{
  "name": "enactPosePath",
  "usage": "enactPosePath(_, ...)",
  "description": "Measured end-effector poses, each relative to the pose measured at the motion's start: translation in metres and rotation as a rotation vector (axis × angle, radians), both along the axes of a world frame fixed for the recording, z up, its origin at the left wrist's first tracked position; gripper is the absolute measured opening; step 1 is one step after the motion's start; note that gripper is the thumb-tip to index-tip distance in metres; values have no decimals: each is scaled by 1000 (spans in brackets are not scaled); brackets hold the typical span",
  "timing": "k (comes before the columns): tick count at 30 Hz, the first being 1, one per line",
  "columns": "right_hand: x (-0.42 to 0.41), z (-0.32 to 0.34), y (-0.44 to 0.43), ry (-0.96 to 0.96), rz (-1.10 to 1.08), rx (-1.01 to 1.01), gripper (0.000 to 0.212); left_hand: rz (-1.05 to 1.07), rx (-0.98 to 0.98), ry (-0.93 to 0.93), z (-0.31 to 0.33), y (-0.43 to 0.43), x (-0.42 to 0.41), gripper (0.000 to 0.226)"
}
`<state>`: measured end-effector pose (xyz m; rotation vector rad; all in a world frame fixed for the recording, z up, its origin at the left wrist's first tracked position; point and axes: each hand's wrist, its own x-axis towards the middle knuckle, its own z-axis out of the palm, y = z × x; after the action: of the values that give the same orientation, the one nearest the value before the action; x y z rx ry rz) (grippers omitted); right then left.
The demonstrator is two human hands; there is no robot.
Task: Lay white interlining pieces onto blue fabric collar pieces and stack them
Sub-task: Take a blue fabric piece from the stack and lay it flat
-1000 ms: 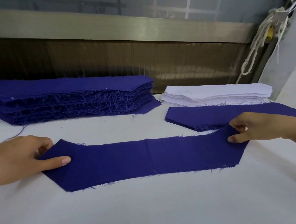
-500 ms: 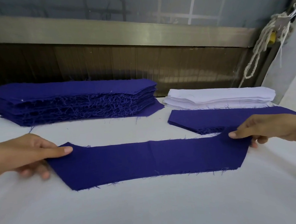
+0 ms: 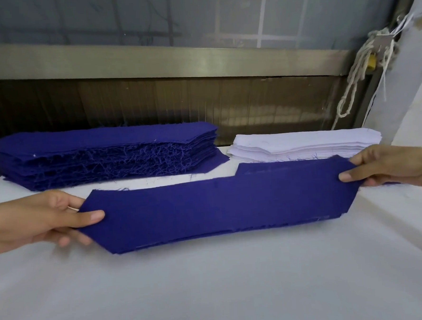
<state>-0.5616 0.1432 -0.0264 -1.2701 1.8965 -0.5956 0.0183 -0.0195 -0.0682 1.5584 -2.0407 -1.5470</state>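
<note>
White-covered table [image 3: 212, 283] across the whole foreground, backed by a dull metal rail [image 3: 174, 60] above a dark ribbed panel [image 3: 152, 106]. Knotted off-white rope [image 3: 359, 59] hanging at the far right corner. At the back left of the table, a tall stack of blue collar pieces [image 3: 106, 154], frayed threads bristling along its near edge. Just to its right, close but apart, a lower stack of white interlining pieces [image 3: 303, 144]. In front of both, across the middle of the view, one blue collar piece [image 3: 220, 208] stretched lengthwise between two hands, raised at both ends and sagging slightly in the middle. Left hand [image 3: 35, 220] pinching the pointed left end, thumb flat on top, remaining fingers curled underneath. Right hand [image 3: 390, 166] pinching the right end the same way, thumb tip on the upper face, fingers tucked below and behind the cloth. Cannot tell whether the near edge of the held piece touches the table. Behind its right half, in front of the white stack, a further band of blue [image 3: 279, 166] of the same colour, its border with the held piece hard to trace.
</note>
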Motion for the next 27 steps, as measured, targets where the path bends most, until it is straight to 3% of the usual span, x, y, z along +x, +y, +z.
enactPosePath(5, -32, 6, -2, -74, -173, -96, 54, -11, -27, 117, 17, 1, -45, 39)
enactPosePath(9, -47, 5, -3, -162, -368, -156, 12, -13, -83, 187, 31, 6, -97, 33)
enactPosePath(15, -79, 1, -1, -245, -632, -289, 12, 17, -128, 310, 32, -1, -167, 38)
enactPosePath(19, -103, -1, -2, -319, -772, -356, 20, 31, -125, 358, 27, -8, -210, 27)
enactPosePath(23, -123, -6, -2, -304, -885, -404, 14, 35, -102, 372, 20, -12, -248, 19)
enactPosePath(27, -143, -16, -1, -234, -964, -468, 23, 14, -83, 381, 12, -15, -275, 19)
